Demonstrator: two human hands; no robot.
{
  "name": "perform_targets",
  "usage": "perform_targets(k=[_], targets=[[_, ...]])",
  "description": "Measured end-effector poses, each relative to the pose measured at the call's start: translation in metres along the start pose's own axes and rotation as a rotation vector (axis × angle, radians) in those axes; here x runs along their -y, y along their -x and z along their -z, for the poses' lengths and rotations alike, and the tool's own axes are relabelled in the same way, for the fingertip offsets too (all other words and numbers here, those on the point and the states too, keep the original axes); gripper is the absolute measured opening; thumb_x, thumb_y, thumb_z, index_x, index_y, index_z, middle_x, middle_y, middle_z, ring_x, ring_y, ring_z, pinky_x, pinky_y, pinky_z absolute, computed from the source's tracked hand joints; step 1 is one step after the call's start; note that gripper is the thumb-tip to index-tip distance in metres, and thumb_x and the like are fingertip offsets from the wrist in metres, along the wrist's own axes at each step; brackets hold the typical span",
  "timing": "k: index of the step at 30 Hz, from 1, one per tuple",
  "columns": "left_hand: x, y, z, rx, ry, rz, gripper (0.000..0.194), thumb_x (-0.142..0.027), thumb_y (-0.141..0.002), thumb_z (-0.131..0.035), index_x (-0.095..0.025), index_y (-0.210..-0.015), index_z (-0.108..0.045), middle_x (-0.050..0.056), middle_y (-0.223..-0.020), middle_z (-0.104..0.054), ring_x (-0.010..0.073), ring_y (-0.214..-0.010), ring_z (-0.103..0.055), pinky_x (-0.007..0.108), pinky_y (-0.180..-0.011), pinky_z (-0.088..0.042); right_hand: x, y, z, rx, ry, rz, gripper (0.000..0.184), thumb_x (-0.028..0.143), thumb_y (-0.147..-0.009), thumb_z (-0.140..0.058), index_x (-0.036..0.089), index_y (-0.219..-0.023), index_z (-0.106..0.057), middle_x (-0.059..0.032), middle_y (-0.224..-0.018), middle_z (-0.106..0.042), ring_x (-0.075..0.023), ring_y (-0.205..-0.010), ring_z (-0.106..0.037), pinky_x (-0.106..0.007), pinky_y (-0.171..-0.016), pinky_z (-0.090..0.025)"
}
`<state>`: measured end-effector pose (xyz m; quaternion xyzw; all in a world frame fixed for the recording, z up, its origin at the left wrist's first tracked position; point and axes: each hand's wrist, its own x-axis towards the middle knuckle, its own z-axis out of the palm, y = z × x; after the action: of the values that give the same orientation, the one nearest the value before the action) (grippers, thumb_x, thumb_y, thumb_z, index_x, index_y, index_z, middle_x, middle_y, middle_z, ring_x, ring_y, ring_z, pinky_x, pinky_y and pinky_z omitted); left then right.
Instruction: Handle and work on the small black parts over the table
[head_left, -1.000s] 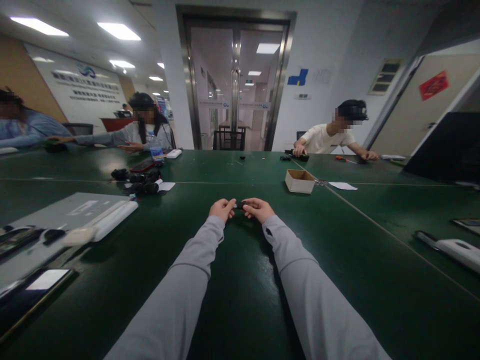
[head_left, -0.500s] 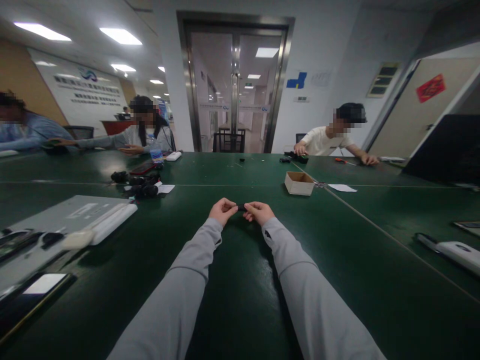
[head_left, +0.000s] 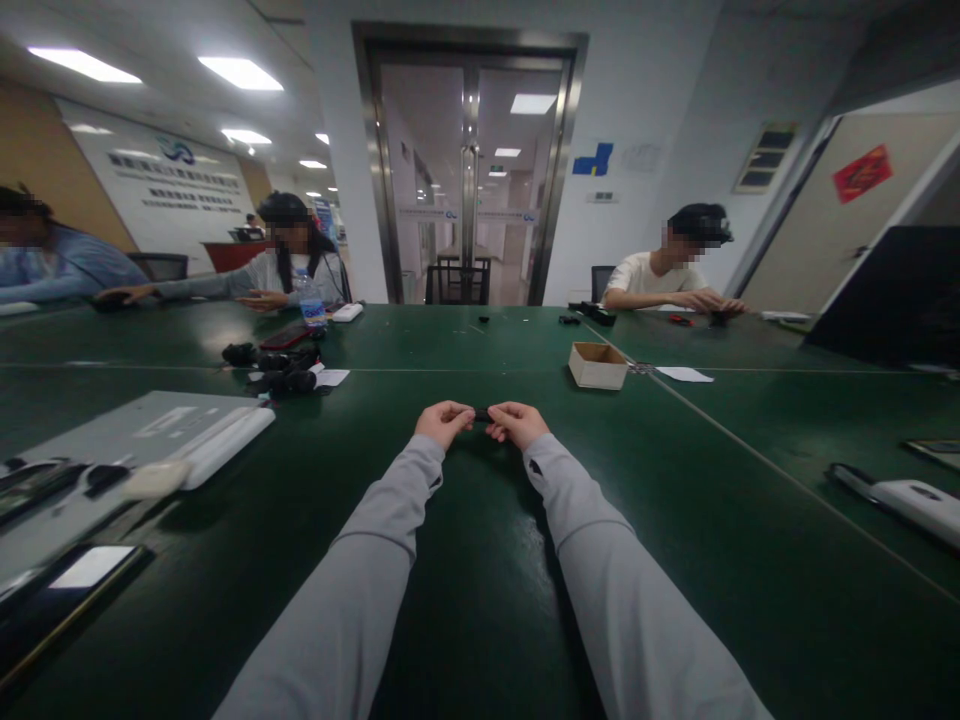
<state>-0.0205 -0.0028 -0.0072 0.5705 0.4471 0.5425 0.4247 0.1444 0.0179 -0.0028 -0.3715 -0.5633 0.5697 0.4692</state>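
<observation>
Between my two hands is a small black piece, too small to tell its kind. My left hand pinches its left end between thumb and fingers. The right end is gripped by the thumb and fingers of my right hand. Both hands are closed, just above the green table. My fingers cover the ends of the piece, so only its middle shows.
Ahead on the right stands an open cardboard box beside a white paper. To the left lie black devices, a grey laptop-like slab and a phone. A white device lies right. Several people sit across the table.
My hands and the black piece have barely moved. Across the table on the right, a person's hand has left the black object and joined the other hand farther right.
</observation>
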Motion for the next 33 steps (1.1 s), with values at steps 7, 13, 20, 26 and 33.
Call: perform_targets(k=[7,13,20,26,33], targets=[[0.0,0.0,-0.003,-0.082,-0.046,0.06,0.035,-0.046,-0.061,-0.063,-0.012,-0.067,-0.059,0.004,-0.058,-0.062,0.0102,-0.05,-0.055,0.021,-0.049,-0.041,-0.001,0.0,-0.001,0.012,-0.022,0.009,0.035,0.03,-0.057,-0.075,0.012,-0.079,-0.055,-0.0034,-0.055,-0.063,-0.0088,-0.043,-0.055,-0.016,-0.039,-0.042],[0.004,-0.006,0.0,-0.103,-0.088,0.11,0.037,-0.05,-0.062,-0.061,-0.013,-0.066,-0.059,0.002,-0.057,-0.061,0.0099,-0.048,-0.054,0.021,-0.048,-0.04,0.003,0.004,-0.006,0.013,0.035,0.041,0.038,0.029,-0.058,-0.074,0.013,-0.086,-0.053,-0.0014,-0.06,-0.062,-0.0093,-0.046,-0.056,-0.017,-0.039,-0.043],[0.001,-0.006,0.002,-0.169,-0.065,0.13,0.04,-0.052,-0.063,-0.06,-0.012,-0.065,-0.06,0.004,-0.056,-0.06,0.0088,-0.046,-0.052,0.02,-0.045,-0.039,0.005,0.007,-0.014,0.004,0.142,0.136,0.038,0.024,-0.059,-0.071,0.018,-0.091,-0.051,0.0026,-0.068,-0.057,-0.0092,-0.047,-0.057,-0.017,-0.037,-0.042],[-0.007,-0.001,0.0,-0.231,-0.061,0.142,0.041,-0.053,-0.061,-0.06,-0.012,-0.06,-0.06,0.002,-0.05,-0.057,0.0077,-0.041,-0.048,0.02,-0.044,-0.038,0.01,0.012,-0.018,0.005,0.221,0.193,0.037,0.02,-0.059,-0.068,0.019,-0.091,-0.051,0.001,-0.077,-0.057,-0.008,-0.047,-0.056,-0.017,-0.037,-0.041],[-0.007,-0.001,0.0,-0.291,-0.027,0.15,0.043,-0.054,-0.061,-0.059,-0.012,-0.058,-0.058,0.002,-0.049,-0.055,0.0069,-0.04,-0.045,0.02,-0.041,-0.036,0.016,0.014,-0.028,-0.056,0.276,0.251,0.036,0.017,-0.053,-0.07,0.018,-0.085,-0.054,0.0002,-0.08,-0.058,-0.0071,-0.046,-0.052,-0.02,-0.039,-0.041]])
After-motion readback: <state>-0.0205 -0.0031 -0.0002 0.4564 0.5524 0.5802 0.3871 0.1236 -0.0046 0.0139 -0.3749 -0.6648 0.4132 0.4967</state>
